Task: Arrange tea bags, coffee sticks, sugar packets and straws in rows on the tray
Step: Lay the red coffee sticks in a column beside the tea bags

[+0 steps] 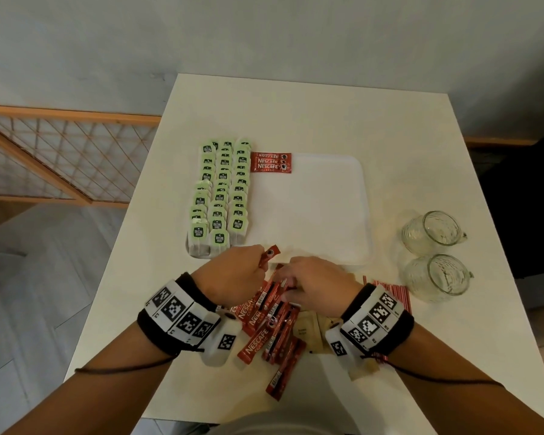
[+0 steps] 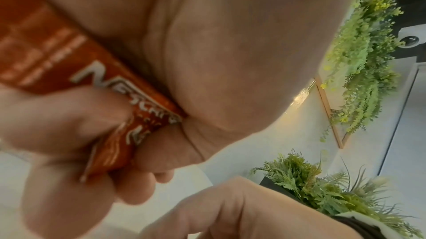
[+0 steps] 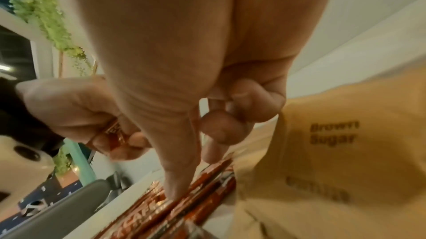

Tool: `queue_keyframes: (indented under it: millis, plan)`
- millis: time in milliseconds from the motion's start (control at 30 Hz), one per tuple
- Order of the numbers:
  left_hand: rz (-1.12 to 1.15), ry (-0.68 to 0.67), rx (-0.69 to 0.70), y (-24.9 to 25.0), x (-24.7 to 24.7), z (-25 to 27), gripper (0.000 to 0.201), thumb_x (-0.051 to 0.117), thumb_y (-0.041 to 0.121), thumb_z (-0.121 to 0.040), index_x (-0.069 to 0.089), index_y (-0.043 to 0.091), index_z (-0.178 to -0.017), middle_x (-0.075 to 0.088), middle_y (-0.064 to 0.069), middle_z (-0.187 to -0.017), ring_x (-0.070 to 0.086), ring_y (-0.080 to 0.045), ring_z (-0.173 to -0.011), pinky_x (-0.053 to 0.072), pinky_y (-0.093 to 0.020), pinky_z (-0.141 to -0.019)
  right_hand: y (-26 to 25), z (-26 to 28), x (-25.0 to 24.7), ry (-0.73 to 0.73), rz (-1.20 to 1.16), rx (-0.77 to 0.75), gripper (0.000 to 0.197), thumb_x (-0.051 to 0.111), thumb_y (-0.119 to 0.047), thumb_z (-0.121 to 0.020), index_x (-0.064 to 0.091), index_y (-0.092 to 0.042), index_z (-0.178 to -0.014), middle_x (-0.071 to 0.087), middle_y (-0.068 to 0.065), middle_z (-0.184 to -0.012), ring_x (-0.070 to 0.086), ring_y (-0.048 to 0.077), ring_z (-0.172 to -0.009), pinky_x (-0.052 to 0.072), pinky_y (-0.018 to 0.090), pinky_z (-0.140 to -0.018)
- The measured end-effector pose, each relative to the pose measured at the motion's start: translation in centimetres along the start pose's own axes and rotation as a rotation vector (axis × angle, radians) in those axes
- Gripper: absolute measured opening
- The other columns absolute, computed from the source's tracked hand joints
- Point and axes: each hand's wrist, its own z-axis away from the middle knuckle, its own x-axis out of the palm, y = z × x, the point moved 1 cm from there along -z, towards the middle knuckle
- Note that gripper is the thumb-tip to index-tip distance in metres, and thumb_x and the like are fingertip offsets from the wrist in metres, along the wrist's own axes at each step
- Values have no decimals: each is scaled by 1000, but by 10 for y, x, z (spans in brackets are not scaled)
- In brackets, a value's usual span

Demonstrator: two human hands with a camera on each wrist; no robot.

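A white tray [image 1: 311, 208] lies mid-table. Green-tagged tea bags [image 1: 222, 196] fill three rows along its left side, and three red coffee sticks [image 1: 271, 162] lie at its far edge. My left hand [image 1: 261, 262] grips a red coffee stick [image 1: 269, 254] just over the tray's near edge; the left wrist view shows fingers curled round the stick [image 2: 69, 57]. My right hand [image 1: 285, 279] reaches into the loose pile of coffee sticks [image 1: 270, 331]; thumb and forefinger pinch one stick [image 3: 216, 168] there. Brown sugar packets [image 3: 334, 133] lie beside the pile, under my right wrist.
Two glass cups [image 1: 431, 232] [image 1: 437, 277] lie on their sides right of the tray. Red-and-white straws [image 1: 393, 291] sit near my right wrist. A wooden lattice railing [image 1: 60, 158] stands off the table's left edge.
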Motion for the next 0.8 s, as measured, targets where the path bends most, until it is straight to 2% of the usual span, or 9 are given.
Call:
queue_keyframes:
  millis: [67, 133, 233, 300, 467, 533, 633, 700, 800]
  plan:
    - [34, -7, -1, 2, 4, 0, 13, 37, 19, -100, 49, 19, -95, 58, 1, -90, 52, -11, -72, 38, -27, -60, -4, -1, 3, -11, 77, -15, 48, 66, -39, -94, 54, -36, -140, 50, -13, -101, 50, 9, -90, 39, 30, -73]
    - [77, -2, -6, 4, 9, 0, 16, 39, 30, -101, 47, 21, -91, 57, 4, -85, 50, -10, -68, 38, -28, -59, -7, -1, 4, -12, 130, -23, 44, 67, -41, -94, 55, -31, -136, 56, -8, -108, 55, 13, -91, 36, 30, -71]
    - [81, 23, 0, 5, 14, 0, 23, 41, 41, -101, 47, 23, -87, 59, 5, -84, 52, -10, -69, 39, -28, -60, -7, -2, 7, 5, 133, -43, 31, 68, -40, -92, 62, -28, -121, 62, -6, -118, 63, 18, -98, 47, 32, -75]
    - [74, 27, 12, 7, 15, 2, 24, 43, 40, -101, 46, 23, -85, 59, 4, -84, 52, -11, -70, 39, -28, -60, -6, -2, 8, 3, 141, -48, 28, 68, -40, -92, 66, -31, -119, 63, -7, -119, 65, 17, -98, 54, 37, -81]
    - [100, 78, 33, 13, 17, 6, 22, 44, 35, -100, 44, 23, -82, 59, 3, -82, 52, -12, -70, 38, -28, -61, -9, 0, 6, 4, 137, -67, 22, 64, -36, -95, 74, -25, -112, 62, -3, -113, 64, 19, -94, 53, 38, -81]
    - [97, 108, 34, 12, 18, 5, 21, 43, 35, -100, 45, 22, -83, 60, 2, -82, 53, -14, -71, 41, -30, -62, -9, 1, 5, 14, 117, -90, 21, 62, -37, -96, 74, -31, -113, 60, -6, -115, 63, 16, -95, 52, 36, -82]
    - [86, 120, 24, 10, 18, 3, 17, 44, 31, -98, 45, 21, -84, 59, 1, -80, 54, -17, -71, 44, -34, -66, -8, 1, 3, 39, 100, -102, 22, 61, -40, -97, 74, -37, -114, 56, -8, -105, 59, 14, -90, 49, 33, -77]
    - [100, 129, 26, 9, 16, 2, 18, 44, 31, -97, 45, 22, -82, 57, 2, -78, 52, -16, -68, 42, -34, -63, -6, 3, -1, 57, 87, -99, 23, 62, -41, -97, 74, -35, -115, 52, -8, -101, 57, 13, -87, 46, 31, -73]
    - [134, 164, 65, 8, 9, 3, 28, 46, 36, -100, 43, 21, -76, 51, 5, -69, 44, -12, -60, 34, -30, -57, -1, 6, -6, 120, 19, -101, 22, 64, -40, -96, 76, -32, -113, 54, -10, -108, 58, 13, -91, 47, 33, -77]
